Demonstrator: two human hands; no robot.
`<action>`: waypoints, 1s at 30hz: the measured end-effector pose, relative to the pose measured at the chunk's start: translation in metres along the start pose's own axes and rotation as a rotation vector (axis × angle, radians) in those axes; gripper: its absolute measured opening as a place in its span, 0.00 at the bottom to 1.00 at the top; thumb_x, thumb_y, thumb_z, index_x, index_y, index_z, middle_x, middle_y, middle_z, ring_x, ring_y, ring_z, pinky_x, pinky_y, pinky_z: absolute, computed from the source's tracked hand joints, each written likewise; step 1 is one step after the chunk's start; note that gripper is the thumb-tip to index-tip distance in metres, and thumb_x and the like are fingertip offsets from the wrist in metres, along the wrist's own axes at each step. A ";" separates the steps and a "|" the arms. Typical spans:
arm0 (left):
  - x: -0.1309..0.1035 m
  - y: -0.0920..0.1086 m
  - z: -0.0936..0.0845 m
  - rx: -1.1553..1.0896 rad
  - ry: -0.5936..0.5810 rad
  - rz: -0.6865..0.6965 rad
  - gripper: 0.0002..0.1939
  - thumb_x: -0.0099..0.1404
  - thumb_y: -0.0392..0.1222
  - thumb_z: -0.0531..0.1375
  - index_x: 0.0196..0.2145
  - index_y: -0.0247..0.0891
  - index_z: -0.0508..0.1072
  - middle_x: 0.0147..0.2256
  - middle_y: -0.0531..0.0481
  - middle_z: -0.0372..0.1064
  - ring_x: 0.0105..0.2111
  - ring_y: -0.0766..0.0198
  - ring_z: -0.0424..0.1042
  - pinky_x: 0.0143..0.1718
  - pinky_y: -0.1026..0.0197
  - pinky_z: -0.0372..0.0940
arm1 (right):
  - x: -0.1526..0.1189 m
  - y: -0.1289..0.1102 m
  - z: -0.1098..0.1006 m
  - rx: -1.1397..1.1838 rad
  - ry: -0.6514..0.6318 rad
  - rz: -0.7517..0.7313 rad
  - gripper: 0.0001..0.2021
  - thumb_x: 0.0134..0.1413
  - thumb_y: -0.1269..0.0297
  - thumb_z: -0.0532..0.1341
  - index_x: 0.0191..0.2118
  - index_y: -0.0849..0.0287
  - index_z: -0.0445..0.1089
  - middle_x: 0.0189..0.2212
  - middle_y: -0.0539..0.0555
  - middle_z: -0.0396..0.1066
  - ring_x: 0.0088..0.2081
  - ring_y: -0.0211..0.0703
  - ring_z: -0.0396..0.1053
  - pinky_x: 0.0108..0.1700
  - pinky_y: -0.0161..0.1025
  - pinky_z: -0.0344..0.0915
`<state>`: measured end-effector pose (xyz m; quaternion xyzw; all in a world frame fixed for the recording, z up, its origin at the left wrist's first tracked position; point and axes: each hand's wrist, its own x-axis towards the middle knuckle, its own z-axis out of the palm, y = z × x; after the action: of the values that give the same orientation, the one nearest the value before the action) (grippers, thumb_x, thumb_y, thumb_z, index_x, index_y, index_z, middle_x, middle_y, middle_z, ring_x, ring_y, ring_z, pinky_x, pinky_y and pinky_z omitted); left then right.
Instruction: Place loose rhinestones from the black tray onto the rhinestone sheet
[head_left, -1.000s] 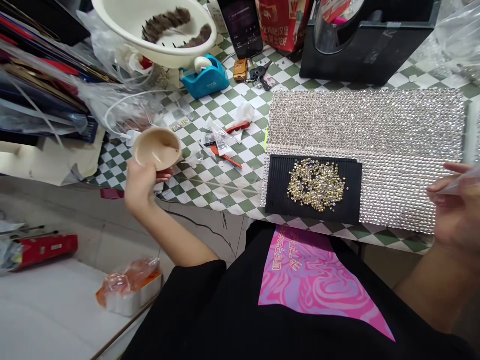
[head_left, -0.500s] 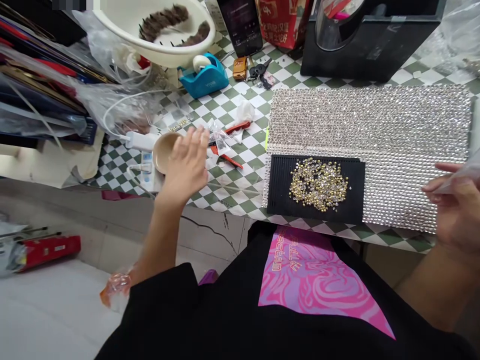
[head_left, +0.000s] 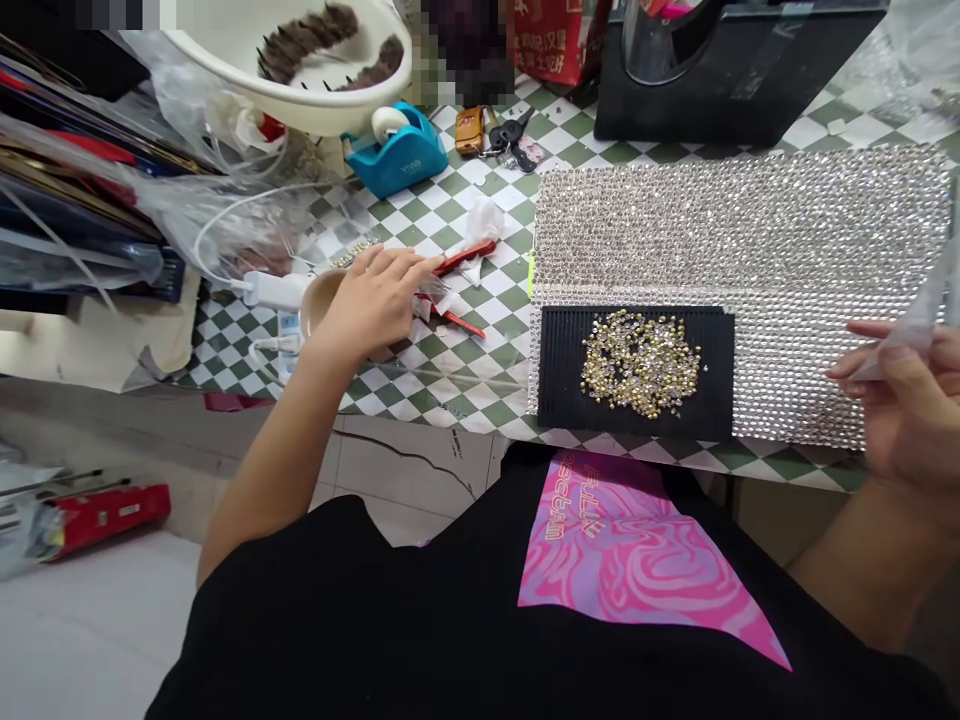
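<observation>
1. From my remote seat I see the left hand (head_left: 375, 300) over the near side of the table, palm down, fingers stretched out and released. I cannot tell whether its fingertips touch anything.
2. Under and behind that hand sits a beige cup (head_left: 316, 298), partly covered, so I cannot see what it contains.
3. Just past the fingertips I find a red-handled tool (head_left: 466, 257) lying among small clear packets, with a second red handle (head_left: 463, 324) nearer the table edge.
4. Beside the cup, on its far side from the packets, I have a white charger (head_left: 277, 290) and a white power strip (head_left: 288, 332).
5. The right hand (head_left: 907, 410) is well apart, at the right of my view, pinching a translucent sheet (head_left: 916, 325) between thumb and fingers.
6. That hand is over the right end of a glittering silver mat (head_left: 735, 220), which lies on the green-and-white checked tablecloth (head_left: 495, 375).
7. On the mat's near left part I see a ridged black tray (head_left: 559, 370), and on it a loose spread of gold and silver beads (head_left: 645, 365).
8. Farther back stand a blue tape dispenser (head_left: 405, 160), a bunch of keys (head_left: 511, 135) and a black box (head_left: 720, 105).
</observation>
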<state>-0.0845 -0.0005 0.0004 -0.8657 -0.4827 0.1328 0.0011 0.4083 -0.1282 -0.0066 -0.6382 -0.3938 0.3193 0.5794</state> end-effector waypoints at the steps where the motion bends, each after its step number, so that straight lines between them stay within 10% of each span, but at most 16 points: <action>1: -0.005 0.001 0.000 0.021 0.014 -0.025 0.25 0.70 0.33 0.48 0.64 0.31 0.61 0.59 0.37 0.66 0.60 0.51 0.62 0.64 0.43 0.54 | 0.000 0.000 0.000 -0.003 0.003 0.002 0.06 0.44 0.65 0.67 0.28 0.63 0.74 0.31 0.56 0.76 0.22 0.34 0.68 0.22 0.33 0.59; 16: -0.032 0.001 0.020 0.008 0.099 -0.034 0.27 0.71 0.35 0.47 0.64 0.50 0.64 0.49 0.42 0.68 0.51 0.48 0.66 0.55 0.43 0.59 | 0.001 0.002 0.017 0.011 -0.045 -0.001 0.06 0.45 0.66 0.66 0.28 0.64 0.72 0.31 0.57 0.76 0.21 0.33 0.67 0.22 0.33 0.57; 25: -0.035 0.007 0.026 -0.084 0.098 -0.234 0.21 0.73 0.40 0.44 0.50 0.38 0.74 0.45 0.38 0.73 0.44 0.52 0.67 0.47 0.47 0.62 | -0.001 0.006 0.007 -0.003 0.011 -0.004 0.06 0.43 0.66 0.66 0.25 0.64 0.73 0.25 0.54 0.73 0.20 0.34 0.66 0.20 0.32 0.54; 30: -0.038 0.003 0.020 -0.210 0.427 -0.388 0.12 0.72 0.47 0.53 0.42 0.38 0.71 0.42 0.40 0.72 0.46 0.55 0.69 0.52 0.46 0.64 | 0.002 0.006 0.010 0.017 0.002 -0.017 0.06 0.42 0.66 0.67 0.27 0.63 0.74 0.27 0.54 0.74 0.22 0.35 0.68 0.20 0.33 0.55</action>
<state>-0.1054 -0.0367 -0.0108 -0.7611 -0.6388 -0.1057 0.0383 0.4011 -0.1220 -0.0137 -0.6302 -0.3960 0.3171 0.5878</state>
